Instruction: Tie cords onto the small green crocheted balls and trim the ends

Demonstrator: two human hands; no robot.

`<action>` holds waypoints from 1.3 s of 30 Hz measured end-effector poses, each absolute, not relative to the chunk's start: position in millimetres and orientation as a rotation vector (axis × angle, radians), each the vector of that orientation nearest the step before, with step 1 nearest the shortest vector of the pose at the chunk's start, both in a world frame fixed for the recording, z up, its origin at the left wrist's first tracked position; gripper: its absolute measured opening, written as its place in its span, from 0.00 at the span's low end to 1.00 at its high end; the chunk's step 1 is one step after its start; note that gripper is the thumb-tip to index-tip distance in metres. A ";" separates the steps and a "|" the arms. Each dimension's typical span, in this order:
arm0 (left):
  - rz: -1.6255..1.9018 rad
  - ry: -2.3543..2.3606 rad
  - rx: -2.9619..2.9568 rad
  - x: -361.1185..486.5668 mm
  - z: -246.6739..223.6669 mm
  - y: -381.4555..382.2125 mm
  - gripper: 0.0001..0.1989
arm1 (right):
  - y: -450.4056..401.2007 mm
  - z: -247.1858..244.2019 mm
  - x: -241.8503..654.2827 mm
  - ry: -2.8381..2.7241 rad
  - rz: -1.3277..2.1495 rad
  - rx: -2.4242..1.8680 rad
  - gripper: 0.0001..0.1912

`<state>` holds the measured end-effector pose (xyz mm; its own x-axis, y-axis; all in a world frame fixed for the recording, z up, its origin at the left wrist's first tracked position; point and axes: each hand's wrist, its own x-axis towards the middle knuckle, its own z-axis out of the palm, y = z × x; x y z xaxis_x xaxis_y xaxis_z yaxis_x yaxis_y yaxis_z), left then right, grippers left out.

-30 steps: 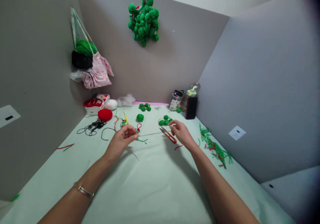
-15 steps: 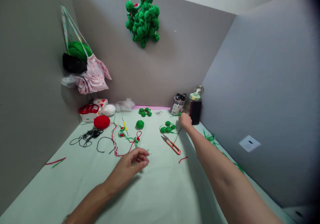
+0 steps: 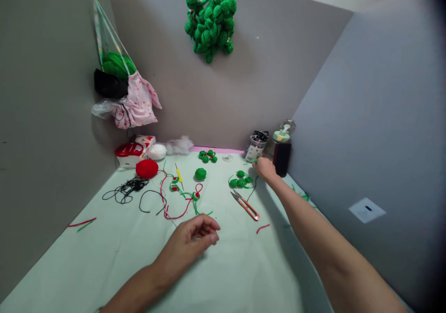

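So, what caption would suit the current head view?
Right hand near the printed container, left hand half-curled, orange snips lying between them.

Right hand (image 3: 265,168), fingertips partly hidden

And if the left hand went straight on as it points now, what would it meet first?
Probably the orange scissors, though the left hand may be high enough to pass over them; depth is unclear.

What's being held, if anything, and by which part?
Left hand: nothing visible. Right hand: at a green piece and dark thread; whether or where either's gripped can't be told.
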<state>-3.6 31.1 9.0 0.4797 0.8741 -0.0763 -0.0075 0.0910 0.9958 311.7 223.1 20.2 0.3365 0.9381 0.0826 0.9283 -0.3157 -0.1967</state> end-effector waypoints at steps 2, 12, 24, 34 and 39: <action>0.804 0.819 1.259 -3.2 9.3 30.2 0.10 | 200.7 32.1 296.5 -1.788 0.138 -2.276 0.14; 1.019 0.750 1.014 11.0 -5.1 20.7 0.17 | 27.0 44.3 182.0 -2.263 0.435 -1.440 0.05; 1.062 0.659 0.653 -6.2 4.2 33.0 0.08 | 9.8 24.4 191.0 -1.654 0.808 -1.173 0.18; 1.073 0.634 0.619 -3.1 2.7 31.9 0.07 | -4.0 18.2 172.6 -1.845 0.672 -1.198 0.08; 1.068 0.633 0.613 -2.7 1.7 31.5 0.07 | -3.0 17.6 172.2 -1.848 0.565 -1.208 0.07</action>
